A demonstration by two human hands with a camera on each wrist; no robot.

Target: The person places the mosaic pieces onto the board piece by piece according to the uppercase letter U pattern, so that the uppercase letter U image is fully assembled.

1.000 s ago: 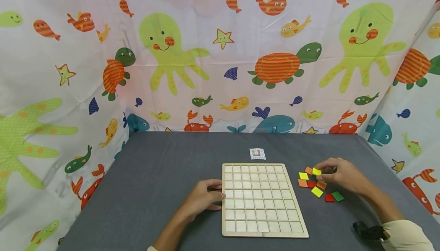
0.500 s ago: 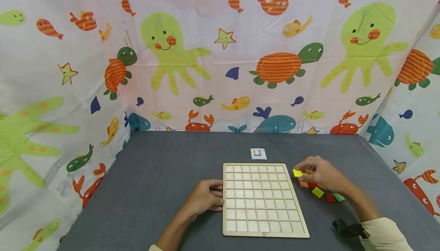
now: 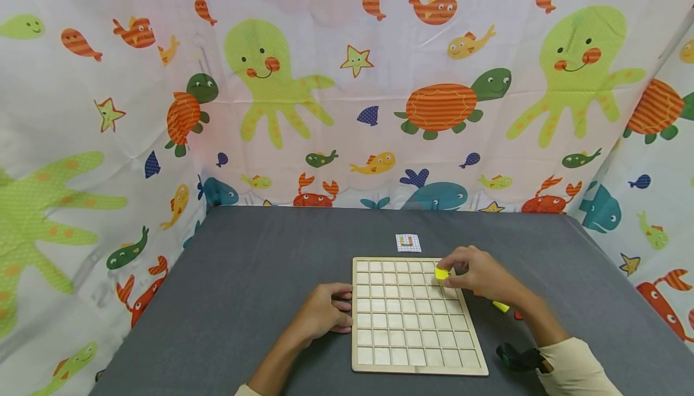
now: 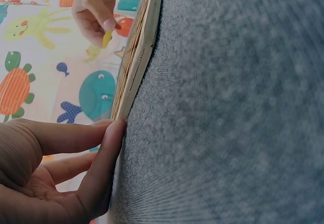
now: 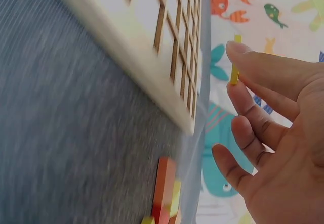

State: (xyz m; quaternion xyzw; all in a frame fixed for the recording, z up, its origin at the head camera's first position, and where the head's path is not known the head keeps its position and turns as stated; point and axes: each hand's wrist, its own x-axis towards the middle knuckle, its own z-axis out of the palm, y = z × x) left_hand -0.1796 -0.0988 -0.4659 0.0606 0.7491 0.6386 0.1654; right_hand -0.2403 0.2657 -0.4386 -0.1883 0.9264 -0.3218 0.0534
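The right hand [image 3: 479, 272] pinches a yellow square tile [image 3: 441, 273] over the upper right cells of the wooden grid board [image 3: 420, 368]. In the right wrist view the tile [image 5: 236, 62] stands edge-on between thumb and fingertips, the other fingers spread loosely. At the board's left edge is the left hand [image 3: 323, 313]; in the left wrist view its thumb [image 4: 104, 166] and a finger meet at the board's rim [image 4: 144, 52]. The board's cells hold no tiles. Behind it lies a small card [image 3: 408, 243] with a coloured U shape on a grid.
Loose tiles lie right of the board, partly hidden by the right forearm: a yellow tile [image 3: 500, 307], a red tile [image 3: 518, 316] and an orange tile [image 5: 164, 181] among them. A sea-animal curtain [image 3: 347, 82] hangs behind the grey table [image 3: 260, 263].
The right hand has carried the yellow tile leftward from the loose tiles to over the board's upper right. The left hand has stayed at the board's edge.
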